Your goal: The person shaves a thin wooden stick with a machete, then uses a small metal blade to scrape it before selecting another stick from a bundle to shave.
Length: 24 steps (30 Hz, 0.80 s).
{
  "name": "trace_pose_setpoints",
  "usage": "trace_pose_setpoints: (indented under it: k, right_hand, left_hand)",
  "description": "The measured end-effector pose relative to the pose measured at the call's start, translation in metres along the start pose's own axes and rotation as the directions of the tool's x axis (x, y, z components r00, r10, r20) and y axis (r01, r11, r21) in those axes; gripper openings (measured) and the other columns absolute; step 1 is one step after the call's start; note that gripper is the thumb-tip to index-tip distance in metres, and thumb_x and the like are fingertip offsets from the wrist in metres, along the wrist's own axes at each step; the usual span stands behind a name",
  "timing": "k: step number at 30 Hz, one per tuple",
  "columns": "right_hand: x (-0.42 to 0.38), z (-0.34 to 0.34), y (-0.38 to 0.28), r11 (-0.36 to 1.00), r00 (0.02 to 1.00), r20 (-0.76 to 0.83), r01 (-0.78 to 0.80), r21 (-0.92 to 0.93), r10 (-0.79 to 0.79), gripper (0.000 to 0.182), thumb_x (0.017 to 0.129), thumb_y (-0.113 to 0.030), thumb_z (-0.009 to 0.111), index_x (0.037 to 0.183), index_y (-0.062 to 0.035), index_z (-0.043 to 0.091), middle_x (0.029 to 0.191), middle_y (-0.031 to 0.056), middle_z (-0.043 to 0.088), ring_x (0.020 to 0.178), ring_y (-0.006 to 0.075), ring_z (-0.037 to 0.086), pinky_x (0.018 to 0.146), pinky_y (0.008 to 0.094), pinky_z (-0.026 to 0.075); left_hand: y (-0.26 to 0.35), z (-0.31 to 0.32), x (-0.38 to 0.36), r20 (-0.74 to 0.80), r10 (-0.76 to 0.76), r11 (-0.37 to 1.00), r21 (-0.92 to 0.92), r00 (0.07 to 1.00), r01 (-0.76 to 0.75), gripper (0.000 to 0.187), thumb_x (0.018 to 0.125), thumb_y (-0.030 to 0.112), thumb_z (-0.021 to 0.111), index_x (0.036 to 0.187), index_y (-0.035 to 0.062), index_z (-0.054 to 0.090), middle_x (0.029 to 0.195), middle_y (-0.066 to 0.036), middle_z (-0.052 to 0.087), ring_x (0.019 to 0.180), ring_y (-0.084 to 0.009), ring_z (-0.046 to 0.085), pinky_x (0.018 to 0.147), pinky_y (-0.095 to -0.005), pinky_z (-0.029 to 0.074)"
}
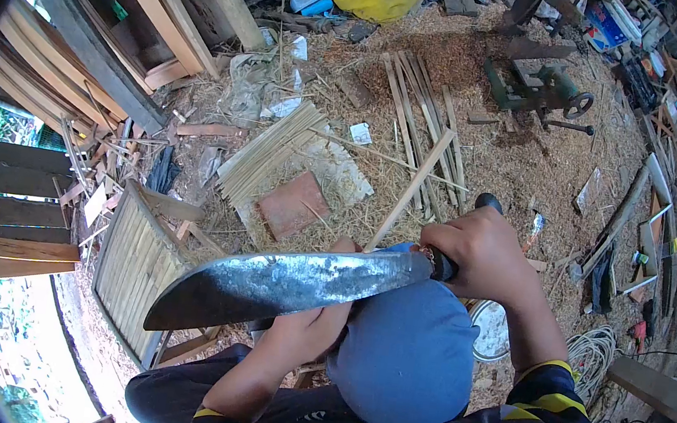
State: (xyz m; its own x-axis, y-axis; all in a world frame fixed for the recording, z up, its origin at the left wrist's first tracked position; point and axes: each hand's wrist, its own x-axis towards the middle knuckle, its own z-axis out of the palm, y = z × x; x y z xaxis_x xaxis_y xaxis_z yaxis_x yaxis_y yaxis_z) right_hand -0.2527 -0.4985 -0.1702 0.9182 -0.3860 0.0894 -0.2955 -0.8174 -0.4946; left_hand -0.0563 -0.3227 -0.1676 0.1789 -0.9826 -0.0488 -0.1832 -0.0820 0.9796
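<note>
A broad, curved machete blade (262,285) spans the lower middle, its wide tip towards the left. My right hand (486,251) is wrapped round its dark handle (443,265). Behind the blade is my left hand (314,327), its fingers curled and largely hidden; what they grip cannot be made out. A thin wooden strip (416,183) slants down to the blade's upper edge, close to my left fingertips. Just below the blade, a rounded blue-grey cloth shape (405,359) sits between my forearms.
Bamboo slats (270,152) and a reddish slab (294,205) lie ahead on the shaving-covered floor, with long strips (418,111) beyond. A slatted wooden piece (137,271) stands left. A green metal vise (539,88) is at the upper right; coiled rope (594,353) lies right.
</note>
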Motion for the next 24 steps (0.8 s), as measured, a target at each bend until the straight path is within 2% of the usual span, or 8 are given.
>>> trace_pose_setpoints:
  k: [2, 5, 9, 12, 15, 18, 21, 24]
  right_hand:
    - [0.0, 0.0, 0.0, 1.0, 1.0, 0.007, 0.0, -0.008, 0.0, 0.028, 0.067, -0.026, 0.077, 0.082, -0.0121, 0.059, 0.069, 0.0086, 0.065, 0.067, 0.0349, 0.068, 0.059, 0.0478, 0.051]
    - [0.001, -0.002, -0.001, 1.0, 1.0, 0.012, 0.001, -0.013, 0.0, 0.026, 0.068, -0.025, 0.076, 0.083, -0.0121, 0.059, 0.068, 0.0089, 0.065, 0.067, 0.0352, 0.068, 0.059, 0.0481, 0.05]
    - [-0.001, -0.006, -0.005, 0.999, 1.0, -0.017, 0.014, -0.03, -0.015, 0.022, 0.07, -0.022, 0.073, 0.084, -0.0121, 0.06, 0.067, 0.0092, 0.064, 0.065, 0.0343, 0.067, 0.058, 0.0476, 0.05]
    - [-0.005, -0.005, -0.008, 0.996, 0.994, -0.099, 0.04, -0.086, -0.049, 0.017, 0.072, -0.019, 0.07, 0.085, -0.0121, 0.06, 0.065, 0.0082, 0.063, 0.063, 0.0313, 0.067, 0.057, 0.0455, 0.05]
    - [-0.012, -0.005, -0.013, 0.986, 0.98, -0.194, 0.023, -0.164, -0.055, 0.012, 0.075, -0.016, 0.068, 0.085, -0.0123, 0.061, 0.064, 0.0066, 0.063, 0.061, 0.0283, 0.067, 0.055, 0.0431, 0.05]
    - [-0.022, -0.003, -0.016, 0.975, 0.951, -0.309, -0.045, -0.216, -0.024, 0.014, 0.073, -0.018, 0.073, 0.08, -0.0121, 0.062, 0.062, 0.0072, 0.061, 0.06, 0.0289, 0.066, 0.055, 0.0424, 0.049]
    - [-0.026, -0.005, -0.011, 0.974, 0.963, -0.267, -0.086, -0.207, 0.028, 0.019, 0.071, -0.021, 0.077, 0.079, -0.0116, 0.063, 0.062, 0.0084, 0.061, 0.06, 0.0302, 0.065, 0.055, 0.0432, 0.048]
    - [-0.023, -0.006, 0.006, 0.997, 0.994, -0.089, -0.066, -0.03, 0.063, 0.024, 0.068, -0.027, 0.078, 0.082, -0.012, 0.065, 0.063, 0.0085, 0.062, 0.061, 0.0311, 0.066, 0.056, 0.0445, 0.047]
  left_hand:
    - [0.002, 0.0, 0.0, -0.001, 0.014, 1.0, 0.014, 1.0, -0.014, 0.013, 0.102, 0.002, 0.051, 0.114, -0.0017, 0.054, 0.085, -0.01, 0.051, 0.08, -0.0189, 0.052, 0.074, -0.0338, 0.044]
    - [-0.017, -0.003, -0.005, 0.014, 0.198, 0.96, 0.2, 0.98, -0.196, 0.017, 0.102, 0.005, 0.052, 0.118, -0.0004, 0.054, 0.089, -0.013, 0.055, 0.083, -0.023, 0.057, 0.075, -0.0357, 0.047]
    - [0.0, -0.009, -0.015, 0.078, -0.12, 0.947, 0.309, 0.99, 0.09, 0.03, 0.099, -0.001, 0.06, 0.129, -0.0037, 0.06, 0.114, -0.008, 0.068, 0.106, -0.0175, 0.062, 0.095, -0.0328, 0.049]
    - [0.007, -0.009, -0.017, 0.129, -0.151, 0.9, 0.429, 0.98, 0.082, 0.032, 0.099, 0.001, 0.059, 0.13, -0.0039, 0.06, 0.116, -0.01, 0.068, 0.107, -0.0176, 0.063, 0.095, -0.033, 0.049]
    - [0.02, -0.014, -0.013, 0.199, -0.136, 0.941, 0.333, 0.971, 0.064, 0.028, 0.102, 0.002, 0.056, 0.128, -0.0046, 0.061, 0.116, -0.011, 0.069, 0.106, -0.0167, 0.062, 0.094, -0.0326, 0.05]
    - [0.008, -0.01, -0.016, 0.179, 0.057, 0.997, 0.049, 0.982, -0.067, 0.018, 0.106, 0.012, 0.048, 0.115, 0.001, 0.06, 0.086, -0.009, 0.056, 0.074, -0.0185, 0.054, 0.072, -0.0306, 0.047]
    - [-0.003, 0.003, -0.022, 0.113, -0.213, 0.938, -0.254, 0.97, 0.236, 0.018, 0.108, 0.011, 0.047, 0.111, -0.0001, 0.061, 0.085, -0.003, 0.057, 0.077, -0.0124, 0.052, 0.073, -0.0287, 0.046]
    - [-0.01, -0.01, -0.001, 0.24, -0.247, 0.937, -0.188, 0.939, 0.294, 0.018, 0.108, 0.008, 0.046, 0.111, -0.0003, 0.061, 0.088, 0.0, 0.057, 0.081, -0.0091, 0.05, 0.074, -0.0275, 0.046]
